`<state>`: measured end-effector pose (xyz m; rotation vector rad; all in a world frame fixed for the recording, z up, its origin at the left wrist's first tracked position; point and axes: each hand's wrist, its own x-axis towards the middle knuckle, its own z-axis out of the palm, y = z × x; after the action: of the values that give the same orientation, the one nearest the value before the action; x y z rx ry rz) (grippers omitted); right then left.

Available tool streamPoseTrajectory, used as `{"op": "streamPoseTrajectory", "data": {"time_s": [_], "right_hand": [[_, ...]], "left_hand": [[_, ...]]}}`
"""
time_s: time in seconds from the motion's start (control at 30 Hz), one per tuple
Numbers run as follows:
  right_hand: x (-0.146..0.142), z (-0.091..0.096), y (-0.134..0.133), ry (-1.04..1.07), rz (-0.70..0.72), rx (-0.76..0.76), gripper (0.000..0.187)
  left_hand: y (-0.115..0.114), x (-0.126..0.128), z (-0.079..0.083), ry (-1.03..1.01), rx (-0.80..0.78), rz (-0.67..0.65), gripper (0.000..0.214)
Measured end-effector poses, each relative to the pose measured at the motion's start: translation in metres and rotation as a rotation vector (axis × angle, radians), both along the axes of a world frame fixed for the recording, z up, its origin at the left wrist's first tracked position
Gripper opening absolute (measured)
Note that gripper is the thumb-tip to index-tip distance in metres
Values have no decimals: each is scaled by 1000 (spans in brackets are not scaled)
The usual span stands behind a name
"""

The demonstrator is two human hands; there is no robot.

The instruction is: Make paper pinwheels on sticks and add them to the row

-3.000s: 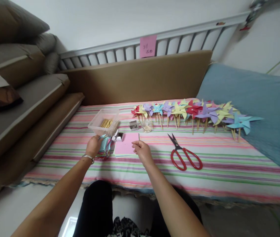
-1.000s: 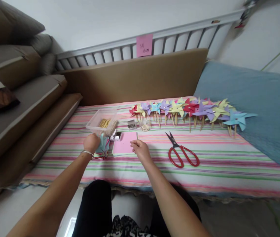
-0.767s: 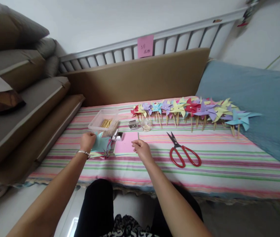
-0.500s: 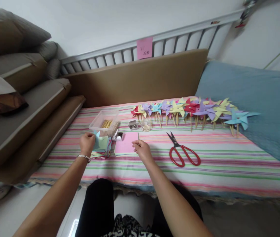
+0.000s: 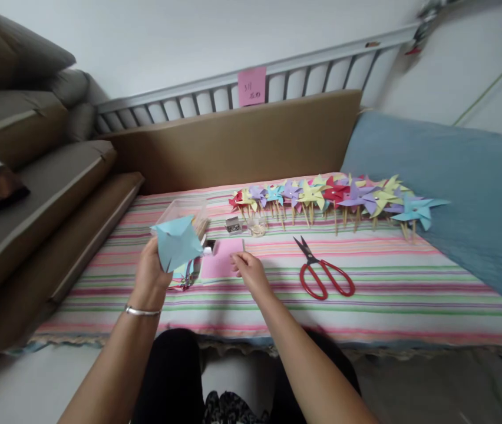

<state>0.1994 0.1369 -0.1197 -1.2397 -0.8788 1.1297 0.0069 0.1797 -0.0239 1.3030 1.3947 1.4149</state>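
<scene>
My left hand (image 5: 149, 274) is closed on a light blue paper square (image 5: 177, 242) with slit, slightly curled corners, raised above the bed. Beneath it, a stack of coloured paper pieces (image 5: 184, 275) is partly hidden. My right hand (image 5: 251, 272) hovers at the right edge of a pink paper sheet (image 5: 220, 259), thumb and fingers pinched together; whatever may be between them is too small to make out. Red-handled scissors (image 5: 324, 274) lie slightly open to the right of that hand. Just beyond the pink sheet are a small box of metal bits (image 5: 233, 225) and a clear tub of pale pieces (image 5: 257, 227).
Finished paper pinwheels on sticks (image 5: 334, 197) stand in a long row at the back right. A clear plastic box (image 5: 184, 207) is partly behind the blue paper. Cushions (image 5: 56, 182) are piled at left, and a blue pillow (image 5: 436, 176) fills the right.
My left hand has lifted the blue paper square from the stack and brought it up toward me. My right hand stays pinched by the pink sheet. The view has shifted slightly.
</scene>
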Motion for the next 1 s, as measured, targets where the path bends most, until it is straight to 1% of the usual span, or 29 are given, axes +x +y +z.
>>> {"op": "streamPoseTrajectory", "data": {"time_s": [0.03,0.07,0.13,0.17,0.2,0.23,0.27,0.37,0.47,0.57,0.6,0.67,0.73,0.87,1.0], "right_hand": [[0,3,-1,21,4,-1,31],[2,7,-2,54,11,-5,40],[6,16,-2,178,49,-18,57],[8,20,-1,280,82,-26,63],[11,25,1,366,116,-31,64],[13,28,5,420,133,-31,60],[15,32,9,439,129,-27,53],[17,37,26,364,46,-11,32],[16,36,42,331,-27,10,26],[17,33,52,299,-99,55,22],[17,32,54,283,-111,67,21],[17,30,58,253,-112,73,20],[16,27,60,243,-109,68,20],[13,22,61,265,-148,47,22],[11,20,59,226,-122,65,21]], "left_hand": [[-1,13,-2,-85,-46,-71,33],[-1,25,-5,-250,-130,-148,28],[1,46,-13,-512,-269,-242,19],[3,54,-18,-603,-313,-272,15],[7,62,-23,-652,-334,-291,12],[11,68,-28,-676,-345,-309,10],[15,72,-33,-685,-352,-327,9],[28,79,-42,-674,-393,-426,13],[40,73,-49,-679,-413,-508,27],[47,64,-60,-659,-450,-544,44],[50,61,-65,-633,-454,-545,44],[54,59,-73,-576,-441,-533,34],[59,61,-78,-560,-434,-508,27],[67,69,-78,-601,-437,-491,29],[69,67,-77,-564,-345,-499,25]]}}
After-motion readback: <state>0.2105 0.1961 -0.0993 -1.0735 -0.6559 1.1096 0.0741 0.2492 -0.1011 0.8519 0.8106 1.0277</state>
